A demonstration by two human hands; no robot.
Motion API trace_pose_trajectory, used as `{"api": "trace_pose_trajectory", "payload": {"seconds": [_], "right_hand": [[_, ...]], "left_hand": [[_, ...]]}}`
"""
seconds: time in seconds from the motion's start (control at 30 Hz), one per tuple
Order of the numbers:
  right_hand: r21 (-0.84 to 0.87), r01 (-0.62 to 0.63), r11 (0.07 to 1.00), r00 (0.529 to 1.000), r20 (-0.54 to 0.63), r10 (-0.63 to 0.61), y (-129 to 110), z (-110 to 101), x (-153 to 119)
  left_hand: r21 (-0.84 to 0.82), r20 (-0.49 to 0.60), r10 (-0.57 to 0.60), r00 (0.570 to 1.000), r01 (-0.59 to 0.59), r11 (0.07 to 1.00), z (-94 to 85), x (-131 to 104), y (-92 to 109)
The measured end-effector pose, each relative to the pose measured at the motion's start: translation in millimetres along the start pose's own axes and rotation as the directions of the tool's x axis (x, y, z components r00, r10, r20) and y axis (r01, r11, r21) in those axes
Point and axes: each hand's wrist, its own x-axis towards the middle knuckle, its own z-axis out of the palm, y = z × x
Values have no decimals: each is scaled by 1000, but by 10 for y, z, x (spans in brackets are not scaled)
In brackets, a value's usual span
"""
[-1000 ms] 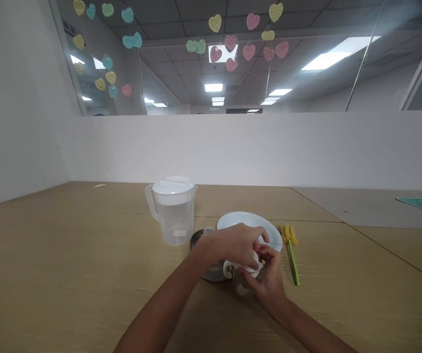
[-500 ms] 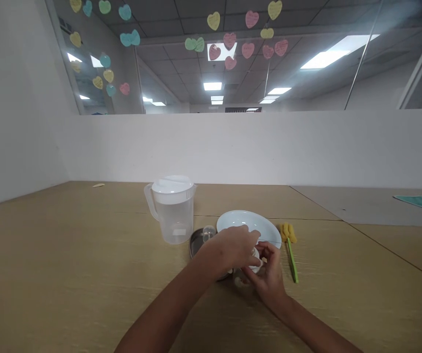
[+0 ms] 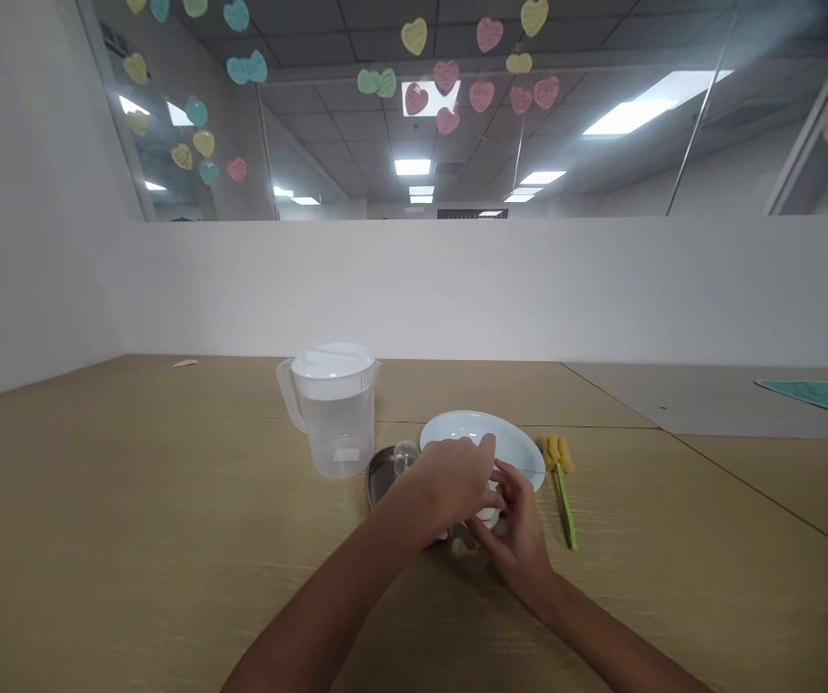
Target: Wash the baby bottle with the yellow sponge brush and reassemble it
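Note:
Close together at the front of a white oval plate [image 3: 504, 435], both my hands are on a small white object [image 3: 488, 517], mostly hidden by the fingers. My left hand [image 3: 457, 476] reaches over it from above, fingers bent round it. From the right, my right hand [image 3: 519, 529] grips its side between thumb and fingers. Below the hands is a small clear item [image 3: 463, 546], partly covered. A dark metal dish [image 3: 377, 476] lies under my left wrist, with a clear round object [image 3: 405, 456] at it.
A lidded clear pitcher [image 3: 340, 423] stands left of the dish. To the right of the plate lies a yellow flower-shaped item with a green stem [image 3: 565, 505]. A teal cloth [image 3: 825, 395] is at the far right. A thin pale piece [image 3: 185, 363] lies far left.
The view has shifted slightly. Both hands have moved a little to the left with the white object, which is now more covered by the fingers.

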Motion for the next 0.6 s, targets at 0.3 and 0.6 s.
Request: {"api": "trace_pose_trajectory", "payload": {"seconds": [0.3,0.6], "right_hand": [[70,-32,997,999,32,30,57,7,9],[64,-29,998,995,96,23,27,-23,19]], "left_hand": [[-74,36,206,978,-203,976,7,-65,-52],[22,52,-18,998,17,1000,-7,-11,53]]}}
